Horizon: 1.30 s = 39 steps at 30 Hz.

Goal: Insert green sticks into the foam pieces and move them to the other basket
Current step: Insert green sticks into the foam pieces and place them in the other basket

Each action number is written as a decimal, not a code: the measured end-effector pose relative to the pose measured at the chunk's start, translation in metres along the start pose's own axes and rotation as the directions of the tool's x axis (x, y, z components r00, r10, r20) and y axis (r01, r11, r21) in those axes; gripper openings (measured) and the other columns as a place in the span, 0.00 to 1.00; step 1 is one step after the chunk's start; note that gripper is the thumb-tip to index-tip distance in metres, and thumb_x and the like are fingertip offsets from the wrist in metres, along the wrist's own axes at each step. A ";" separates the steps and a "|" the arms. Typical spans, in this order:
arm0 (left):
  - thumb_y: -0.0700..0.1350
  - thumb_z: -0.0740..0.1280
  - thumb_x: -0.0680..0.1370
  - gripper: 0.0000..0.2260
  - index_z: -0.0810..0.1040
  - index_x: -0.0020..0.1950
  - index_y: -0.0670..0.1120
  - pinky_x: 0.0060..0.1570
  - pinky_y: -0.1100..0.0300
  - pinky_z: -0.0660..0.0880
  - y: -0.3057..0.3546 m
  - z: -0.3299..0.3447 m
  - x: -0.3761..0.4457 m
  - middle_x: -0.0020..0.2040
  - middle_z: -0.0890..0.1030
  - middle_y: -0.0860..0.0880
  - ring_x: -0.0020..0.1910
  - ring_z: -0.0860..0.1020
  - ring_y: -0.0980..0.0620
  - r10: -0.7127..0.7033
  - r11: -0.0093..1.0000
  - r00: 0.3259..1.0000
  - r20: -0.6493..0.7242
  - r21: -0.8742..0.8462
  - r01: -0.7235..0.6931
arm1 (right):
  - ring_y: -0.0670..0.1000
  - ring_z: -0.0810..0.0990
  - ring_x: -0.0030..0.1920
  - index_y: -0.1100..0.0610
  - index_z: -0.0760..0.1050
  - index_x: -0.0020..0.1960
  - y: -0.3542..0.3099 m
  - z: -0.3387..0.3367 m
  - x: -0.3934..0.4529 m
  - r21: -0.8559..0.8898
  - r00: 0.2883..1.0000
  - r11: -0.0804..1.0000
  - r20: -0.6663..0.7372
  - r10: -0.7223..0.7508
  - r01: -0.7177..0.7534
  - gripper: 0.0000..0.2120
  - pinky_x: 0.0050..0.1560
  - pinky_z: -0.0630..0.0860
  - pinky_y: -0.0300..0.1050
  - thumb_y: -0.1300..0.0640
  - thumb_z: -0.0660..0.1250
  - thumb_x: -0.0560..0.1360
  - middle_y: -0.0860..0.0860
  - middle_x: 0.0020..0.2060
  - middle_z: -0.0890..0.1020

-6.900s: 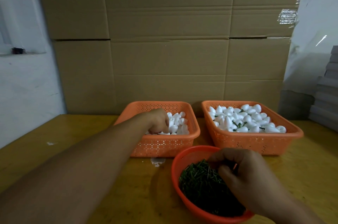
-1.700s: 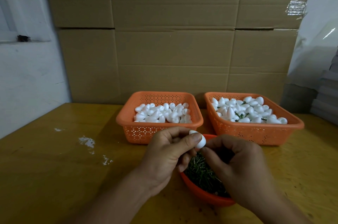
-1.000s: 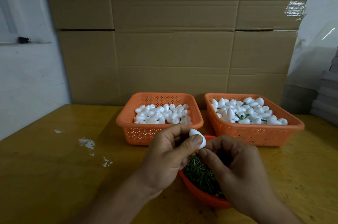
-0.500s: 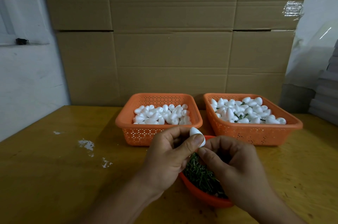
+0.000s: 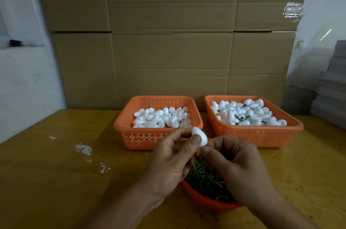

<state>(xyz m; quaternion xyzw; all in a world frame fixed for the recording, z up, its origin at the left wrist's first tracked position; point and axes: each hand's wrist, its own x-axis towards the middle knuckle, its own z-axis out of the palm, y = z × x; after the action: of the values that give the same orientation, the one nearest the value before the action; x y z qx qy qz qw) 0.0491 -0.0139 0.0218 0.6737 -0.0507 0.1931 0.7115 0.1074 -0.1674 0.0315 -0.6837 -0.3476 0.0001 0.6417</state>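
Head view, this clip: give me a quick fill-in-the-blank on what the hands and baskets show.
1. The white egg-shaped foam piece is pinched by the ____ hand.
2. The round orange plastic bowl beneath both hands holds green ____.
3. Foam pieces with green sticks showing among them lie in the ____ rectangular orange basket.
4. The right hand has its fingertips at the foam piece's ____ end.

Missing words: left; sticks; right; lower

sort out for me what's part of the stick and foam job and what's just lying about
Job: foam piece in left hand; right hand; green sticks in round bowl; left basket; right basket.
Lying about: cardboard boxes; white flecks; grey stack.
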 end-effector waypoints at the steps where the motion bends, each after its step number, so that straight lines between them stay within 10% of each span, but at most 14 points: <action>1: 0.61 0.71 0.74 0.18 0.81 0.55 0.49 0.23 0.63 0.61 0.000 0.000 0.000 0.32 0.73 0.48 0.25 0.68 0.55 -0.002 1.000 1.000 0.004 -0.001 0.002 | 0.40 0.75 0.27 0.57 0.82 0.39 -0.001 -0.002 0.002 0.003 1.000 1.000 -0.021 0.015 -0.015 0.06 0.29 0.70 0.32 0.61 0.72 0.75 0.50 0.28 0.82; 11: 0.54 0.66 0.75 0.14 0.80 0.46 0.43 0.22 0.67 0.62 -0.001 0.001 -0.001 0.30 0.70 0.46 0.24 0.66 0.55 -0.013 1.000 0.999 -0.034 -0.001 0.013 | 0.39 0.74 0.24 0.53 0.82 0.39 0.021 -0.054 0.061 -0.256 0.941 0.961 -0.337 0.014 -0.107 0.07 0.23 0.68 0.33 0.58 0.72 0.76 0.46 0.29 0.83; 19: 0.54 0.68 0.73 0.11 0.81 0.41 0.46 0.23 0.68 0.64 -0.003 0.000 -0.001 0.30 0.70 0.46 0.24 0.67 0.56 0.005 1.000 1.000 -0.006 0.027 -0.005 | 0.52 0.81 0.35 0.54 0.84 0.46 0.051 -0.088 0.106 -0.523 0.897 0.811 -0.442 0.003 -0.260 0.06 0.39 0.81 0.55 0.56 0.69 0.78 0.48 0.35 0.84; 24: 0.58 0.71 0.73 0.14 0.81 0.40 0.46 0.25 0.68 0.64 -0.004 -0.002 -0.001 0.29 0.70 0.48 0.25 0.67 0.57 0.045 0.998 0.999 0.009 0.051 -0.046 | 0.55 0.73 0.29 0.54 0.72 0.26 0.061 -0.102 0.125 -0.663 0.885 0.622 -0.452 0.110 -0.416 0.20 0.35 0.67 0.45 0.53 0.66 0.76 0.52 0.28 0.75; 32: 0.62 0.74 0.69 0.16 0.81 0.38 0.49 0.30 0.68 0.67 -0.012 0.001 0.001 0.29 0.74 0.55 0.28 0.70 0.59 0.158 0.974 0.986 0.050 0.154 -0.164 | 0.59 0.80 0.52 0.52 0.73 0.60 0.056 -0.104 0.140 -0.771 0.838 0.332 -0.472 0.275 -0.544 0.18 0.59 0.77 0.60 0.45 0.61 0.75 0.54 0.53 0.80; 39: 0.60 0.74 0.71 0.16 0.81 0.41 0.46 0.35 0.64 0.71 -0.013 -0.003 0.001 0.32 0.77 0.52 0.33 0.74 0.57 0.158 0.964 0.984 0.085 0.202 -0.172 | 0.58 0.80 0.48 0.53 0.74 0.58 0.056 -0.108 0.146 -0.770 0.837 0.339 -0.452 0.310 -0.541 0.17 0.55 0.79 0.58 0.45 0.64 0.74 0.54 0.49 0.80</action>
<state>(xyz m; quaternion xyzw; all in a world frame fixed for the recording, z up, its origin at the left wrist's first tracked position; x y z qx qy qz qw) 0.0535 -0.0107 0.0096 0.7442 -0.1103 0.2330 0.6162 0.2928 -0.1891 0.0660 -0.9735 -0.0297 -0.0867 0.2095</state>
